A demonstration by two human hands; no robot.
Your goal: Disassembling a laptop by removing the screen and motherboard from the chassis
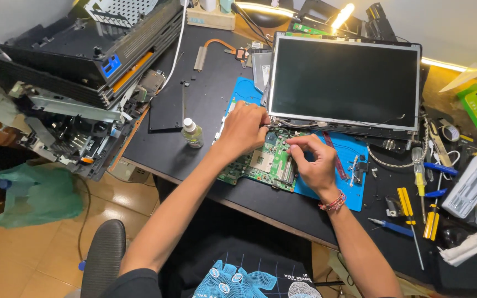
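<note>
A green laptop motherboard (261, 165) lies on a blue work mat (354, 152) on a black desk. My left hand (243, 129) rests on the board's far left part, fingers curled by the lower edge of a bare laptop screen panel (344, 81). My right hand (313, 163) hovers over the board's right side, thumb and fingers pinched together near the board's top edge; whether something small sits between them cannot be told. Thin cables (332, 123) run along the panel's bottom edge.
Stacked dismantled device chassis (78, 66) crowd the desk's left side. A small clear bottle (192, 133) stands left of the board. Yellow and blue screwdrivers (415, 212), a grey tool case (470, 187) and a tissue (465, 248) lie right. A chair back (103, 256) is below.
</note>
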